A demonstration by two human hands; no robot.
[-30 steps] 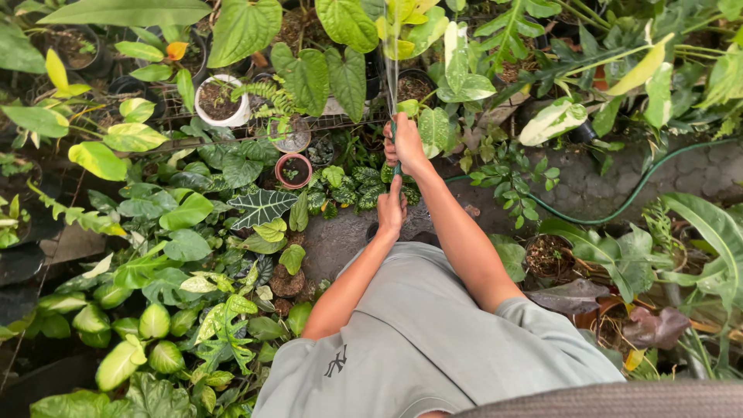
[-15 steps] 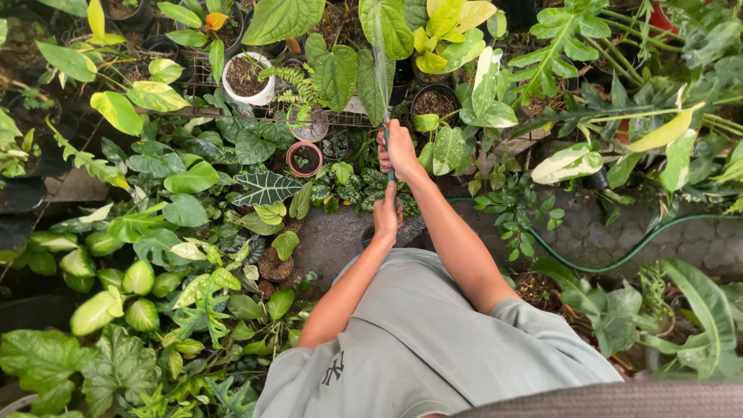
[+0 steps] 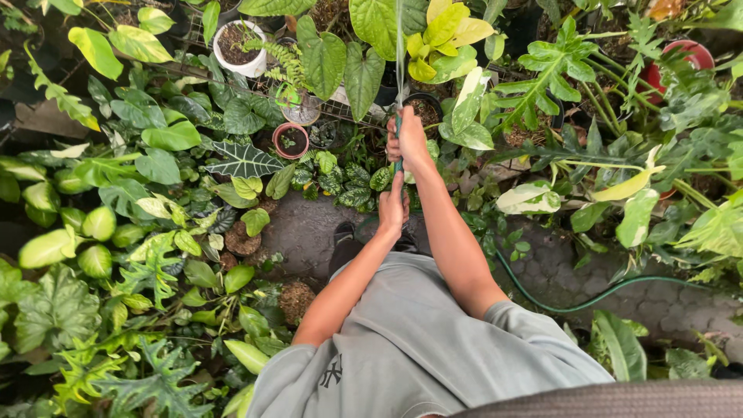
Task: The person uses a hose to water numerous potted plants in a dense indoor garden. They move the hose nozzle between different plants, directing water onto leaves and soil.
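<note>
From the head view I see both hands stacked on a thin watering wand (image 3: 399, 46): the right hand (image 3: 408, 138) wrapped closed around it farther out, the left hand (image 3: 392, 209) closed on it nearer the body, which I judge steadies the long rod. The wand is slim and pale, running straight out beyond the right grip over the potted plants (image 3: 364, 54). A green hose (image 3: 588, 298) curves along the paved path (image 3: 309, 224) behind the grips. A white pot (image 3: 240, 46) sits well off to the left.
</note>
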